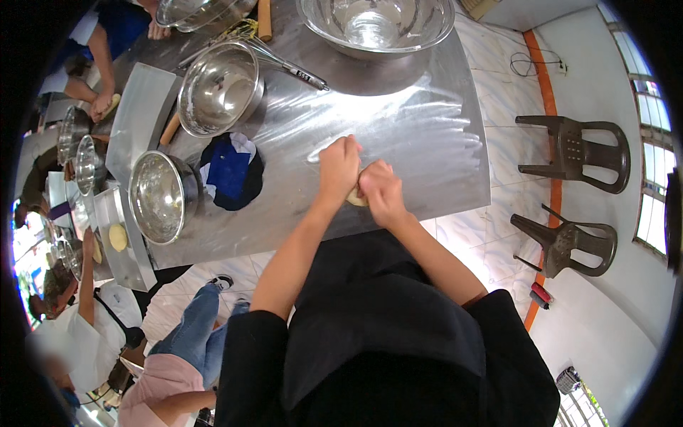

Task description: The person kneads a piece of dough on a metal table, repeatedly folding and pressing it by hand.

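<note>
A small piece of pale dough lies on the steel tabletop near its front edge, mostly hidden beneath my hands. My left hand is curled at the far left side of it, knuckles forward. Close beside it, my right hand has its fingers folded over the dough. Both arms reach straight down from my body, and the hands almost touch each other. Smears of moisture or flour shine on the metal around them.
Left of my hands are a dark blue cloth, a steel bowl with residue and another bowl. A whisk and a large bowl lie farther back. A metal tray holds a dough ball. Other people stand left.
</note>
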Motion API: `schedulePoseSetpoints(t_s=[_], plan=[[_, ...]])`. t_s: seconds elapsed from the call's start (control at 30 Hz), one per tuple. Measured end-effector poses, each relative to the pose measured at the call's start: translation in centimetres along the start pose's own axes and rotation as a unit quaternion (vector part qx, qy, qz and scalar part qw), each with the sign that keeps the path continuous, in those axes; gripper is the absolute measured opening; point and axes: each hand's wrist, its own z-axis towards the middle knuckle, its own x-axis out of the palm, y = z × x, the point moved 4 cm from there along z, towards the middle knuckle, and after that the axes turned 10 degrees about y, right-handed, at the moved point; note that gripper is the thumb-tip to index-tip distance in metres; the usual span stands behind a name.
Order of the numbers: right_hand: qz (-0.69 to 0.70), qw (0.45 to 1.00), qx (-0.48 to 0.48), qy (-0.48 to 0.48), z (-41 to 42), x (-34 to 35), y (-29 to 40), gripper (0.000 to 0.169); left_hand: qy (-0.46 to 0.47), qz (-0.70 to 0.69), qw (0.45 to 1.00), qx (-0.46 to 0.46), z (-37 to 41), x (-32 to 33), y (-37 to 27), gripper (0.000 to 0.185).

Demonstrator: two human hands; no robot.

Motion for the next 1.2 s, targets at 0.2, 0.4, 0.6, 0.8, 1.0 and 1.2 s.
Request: schedulePoseSetpoints(t_s=[0.2, 0.4, 0.6, 0.8, 1.0, 1.2], plan=[[-0.190, 0.959, 0.036, -0.206, 2.4, 1.2, -0.7, 0.013, -0.231, -0.050, 0.965, 0.112, -2.3, 0.5, -0.2, 0.024], [-0.248, 0.948, -0.014, -0.200, 3.3, 1.2, -3.7, 0.017, -0.160, 0.129, 0.928, 0.310, -0.1, 1.2, 0.5, 0.012], [-0.191, 0.961, 0.103, -0.169, 7.7, -0.4, -5.3, 0.025, -0.174, 0.124, 0.946, 0.244, 5.4, 0.8, 0.5, 0.015], [-0.133, 0.968, -0.149, -0.155, 2.4, -0.3, -2.4, 0.024, -0.011, -0.046, 0.999, 0.019, 3.3, -0.1, 0.5, 0.028], [-0.138, 0.987, -0.083, -0.027, 0.6, -1.5, -0.9, 0.021, -0.054, 0.006, 0.998, 0.029, -1.0, 0.6, -0.2, 0.028], [-0.276, 0.943, 0.058, -0.177, 0.7, 1.2, -3.1, 0.016, -0.116, 0.142, 0.974, 0.130, -3.0, 1.9, 0.3, 0.021]])
